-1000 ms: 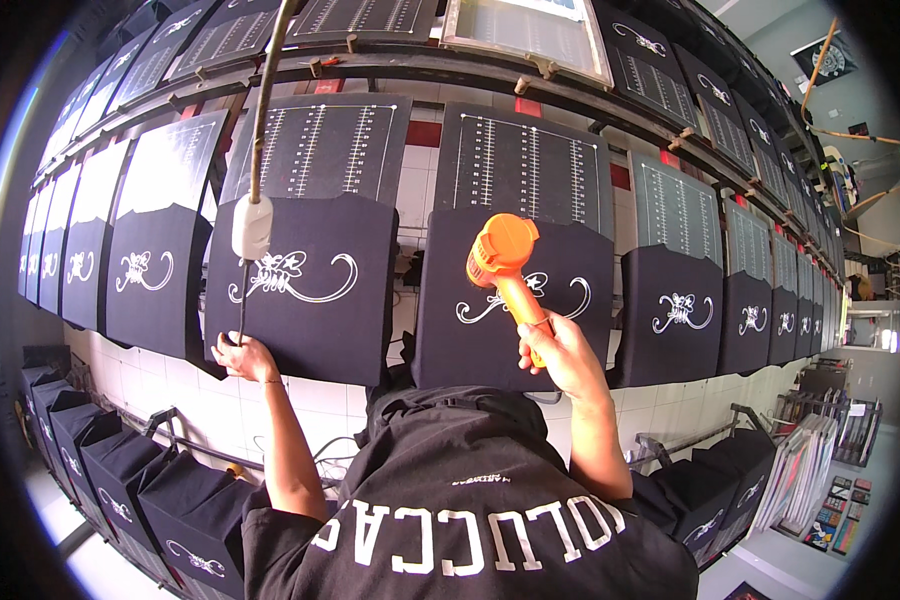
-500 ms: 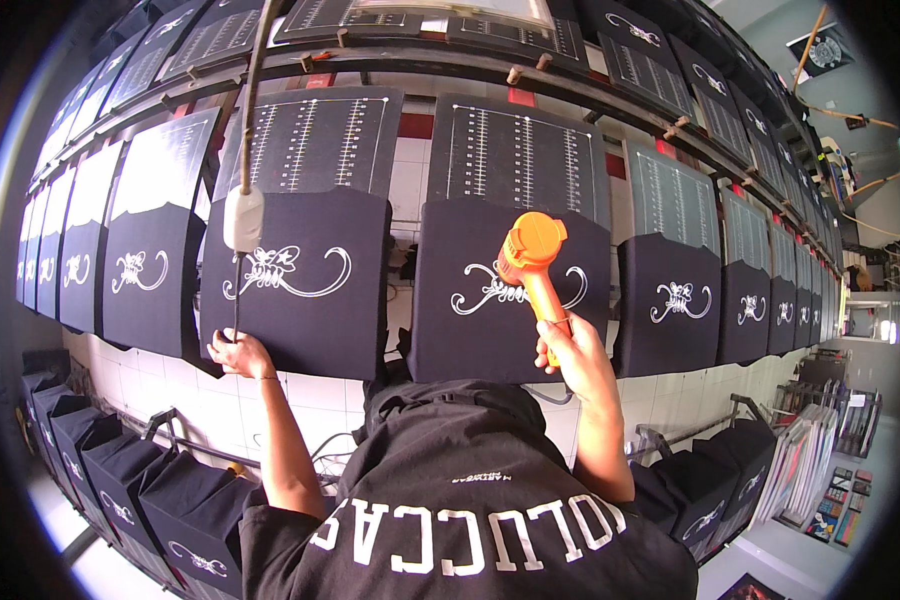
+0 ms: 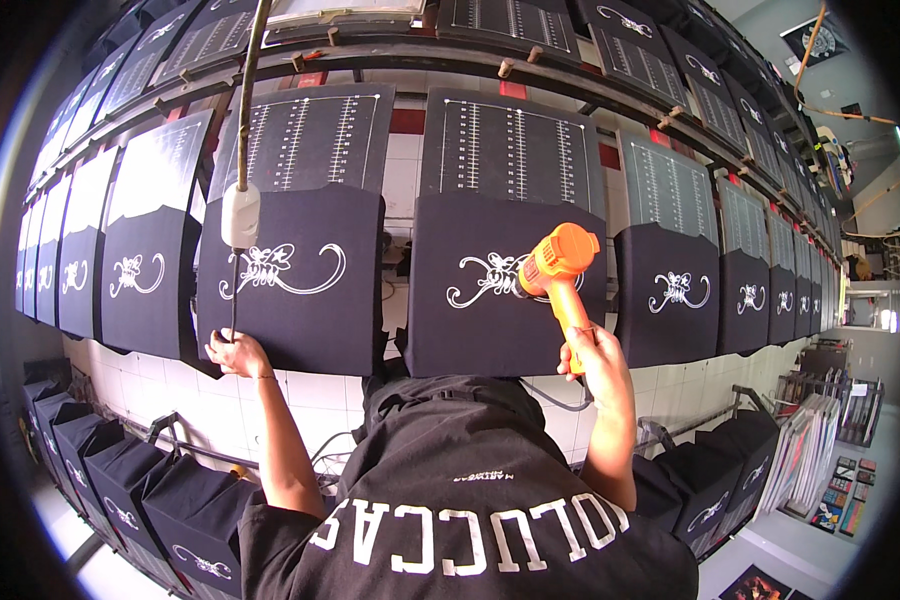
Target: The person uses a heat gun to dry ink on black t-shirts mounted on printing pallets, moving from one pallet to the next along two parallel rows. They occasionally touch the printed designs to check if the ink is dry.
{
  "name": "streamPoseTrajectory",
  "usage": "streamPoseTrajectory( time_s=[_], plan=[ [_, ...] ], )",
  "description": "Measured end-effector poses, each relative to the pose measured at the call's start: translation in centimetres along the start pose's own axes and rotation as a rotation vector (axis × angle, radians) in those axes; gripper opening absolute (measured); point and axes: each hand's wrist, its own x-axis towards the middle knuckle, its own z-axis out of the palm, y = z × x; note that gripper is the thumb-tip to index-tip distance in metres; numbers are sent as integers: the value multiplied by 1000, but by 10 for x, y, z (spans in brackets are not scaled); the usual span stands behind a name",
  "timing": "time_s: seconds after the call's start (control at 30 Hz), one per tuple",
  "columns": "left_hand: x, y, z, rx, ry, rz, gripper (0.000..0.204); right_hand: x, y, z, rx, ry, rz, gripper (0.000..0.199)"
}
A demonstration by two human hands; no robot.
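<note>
My right hand (image 3: 602, 368) is wrapped round the handle of an orange heat gun (image 3: 564, 262). Its nozzle hangs over the right part of a white scroll print on a black cloth panel (image 3: 480, 340). A cord runs from the handle down behind my wrist. My left hand (image 3: 238, 353) pinches a thin dark cable (image 3: 234, 300) at the lower left of another printed black panel (image 3: 300, 335). That cable comes down from a white socket block (image 3: 240, 216) hanging on a long cord. The left fingertips are partly hidden.
Each panel lies on a dark board (image 3: 510, 150) marked with ruler scales. More printed panels (image 3: 678, 320) run left and right in the row, and a wooden rail (image 3: 400, 55) passes behind. Behind me stands another row of black panels (image 3: 195, 510). Screen frames (image 3: 800, 455) lean at the right.
The heat gun and my right hand have moved right and slightly down, off the middle of the print toward its right side. My left hand has stayed on the cable.
</note>
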Motion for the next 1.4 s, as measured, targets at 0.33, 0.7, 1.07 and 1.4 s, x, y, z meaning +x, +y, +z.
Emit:
streamPoseTrajectory(
  time_s=[0.33, 0.7, 1.07, 1.4],
  plan=[
    [0, 2, -3, -13, -22, 7, 43, -4, 6, 10, 44, -137, -40, 27],
    [-2, 4, -2, -12, 33, 12, 41, 8, -3, 29, -4, -195, -52, 32],
    [-6, 21, -18, 51, -34, -77, 40, 0, -3, 21, 17, -292, 19, 30],
    [-3, 17, -9, 90, -13, -94, 39, -2, -5, 29, -88, -423, 21, 27]
  ],
)
